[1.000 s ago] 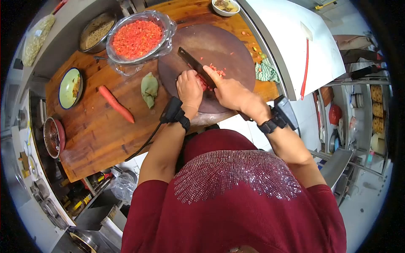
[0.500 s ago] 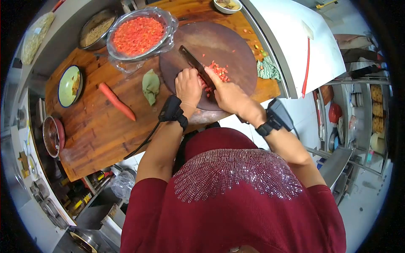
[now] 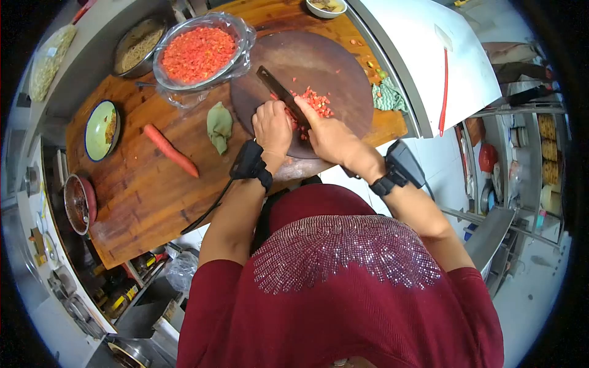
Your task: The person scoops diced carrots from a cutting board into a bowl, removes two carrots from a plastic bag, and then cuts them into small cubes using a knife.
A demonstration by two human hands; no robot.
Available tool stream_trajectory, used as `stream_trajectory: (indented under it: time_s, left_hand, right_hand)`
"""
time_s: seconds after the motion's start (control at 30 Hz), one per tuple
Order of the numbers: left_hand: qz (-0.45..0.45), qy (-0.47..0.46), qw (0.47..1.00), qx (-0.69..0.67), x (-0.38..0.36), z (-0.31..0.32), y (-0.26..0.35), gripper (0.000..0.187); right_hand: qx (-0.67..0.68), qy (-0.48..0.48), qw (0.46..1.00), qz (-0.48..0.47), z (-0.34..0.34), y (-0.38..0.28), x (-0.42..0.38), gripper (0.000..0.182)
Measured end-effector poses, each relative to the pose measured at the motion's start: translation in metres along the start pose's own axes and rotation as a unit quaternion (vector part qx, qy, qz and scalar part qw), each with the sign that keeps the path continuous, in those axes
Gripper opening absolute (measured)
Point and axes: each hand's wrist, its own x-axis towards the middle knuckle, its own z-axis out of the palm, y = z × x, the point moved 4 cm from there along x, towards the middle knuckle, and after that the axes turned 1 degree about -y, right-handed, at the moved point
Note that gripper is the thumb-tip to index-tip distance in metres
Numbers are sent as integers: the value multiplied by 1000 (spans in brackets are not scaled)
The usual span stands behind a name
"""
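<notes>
My right hand (image 3: 331,136) is wrapped round the handle end of a dark cleaver (image 3: 279,91), whose blade stands on the round chopping board (image 3: 350,73). Just left of the blade, my left hand (image 3: 273,127) rests with curled fingers on red pieces that it mostly hides. Diced red pieces (image 3: 316,101) lie to the right of the blade. Left of the board are a green cloth (image 3: 219,127) and a whole carrot (image 3: 171,151). A plastic-lined bowl of chopped red pieces (image 3: 197,55) stands at the board's upper left.
On the wooden table (image 3: 141,208) are a green dish (image 3: 100,130), a reddish bowl (image 3: 80,204) near the left edge and a metal bowl of thin strips (image 3: 140,49). A checked cloth (image 3: 388,97) and a small white bowl (image 3: 326,8) lie beyond the board.
The view has shifted slightly. Both hands and the cleaver hold nearly the same place on the board, and a few red pieces now show left of the blade.
</notes>
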Motion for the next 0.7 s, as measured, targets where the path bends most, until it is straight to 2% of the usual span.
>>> stream_trajectory:
  time_s: [0.17,0.27,0.33,0.37,0.5,0.6,0.63,0.67,0.7]
  left_hand:
    - [5,12,999,-38,0,0,-8,17]
    - [-42,30,998,-36,-5,-3,-18,17]
    - [18,16,999,-31,-7,-4,-9,16]
    - [16,18,999,-30,-9,-5,-7,16]
    - [30,6,999,-32,-12,-2,-2,15]
    - [5,16,999,-47,-10,-5,-4,14]
    - [-23,49,995,-89,-8,-8,-10,15]
    - [-51,81,987,-131,-8,-11,-15,17]
    - [-51,81,987,-129,-9,-11,-19,17]
  right_hand:
    - [11,-35,999,-20,-31,-12,1,70]
    - [21,-49,999,9,-21,-16,-12,68]
    - [26,-31,999,26,13,-7,-14,69]
    - [30,-7,999,43,24,0,-12,69]
    - [18,-16,1000,16,1,-4,-6,69]
    - [15,8,999,-35,-7,-1,3,69]
    - [11,5,999,-48,-12,-5,1,70]
    - [11,4,999,-49,-19,-10,-2,70]
    - [55,-37,998,-7,-25,-15,-5,70]
